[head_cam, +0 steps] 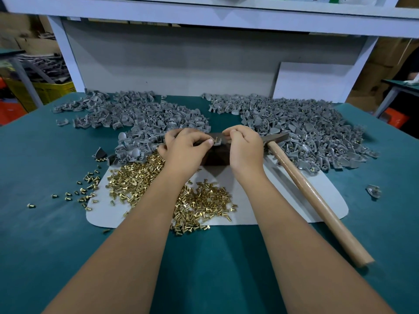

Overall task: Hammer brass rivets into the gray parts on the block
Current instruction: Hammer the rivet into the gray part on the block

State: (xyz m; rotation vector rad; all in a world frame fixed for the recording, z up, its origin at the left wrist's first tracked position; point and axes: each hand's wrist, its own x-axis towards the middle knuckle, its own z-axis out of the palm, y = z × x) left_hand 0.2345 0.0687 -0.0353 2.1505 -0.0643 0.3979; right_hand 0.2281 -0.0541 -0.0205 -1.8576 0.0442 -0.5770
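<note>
Teal table (56, 245) under white shelf (204, 17)

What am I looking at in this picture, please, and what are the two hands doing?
This is one picture from a camera worn on a person's head, looking down at their own bare hands over a green table. There is no machine.

The left hand and right hand meet over a dark block, pinching a small gray part with a brass rivet at it.

Loose rivets lie on a pale mat near the person. Two heaps of gray parts sit behind, one left and one right. A wooden-handled hammer lies unheld on the right.
</note>
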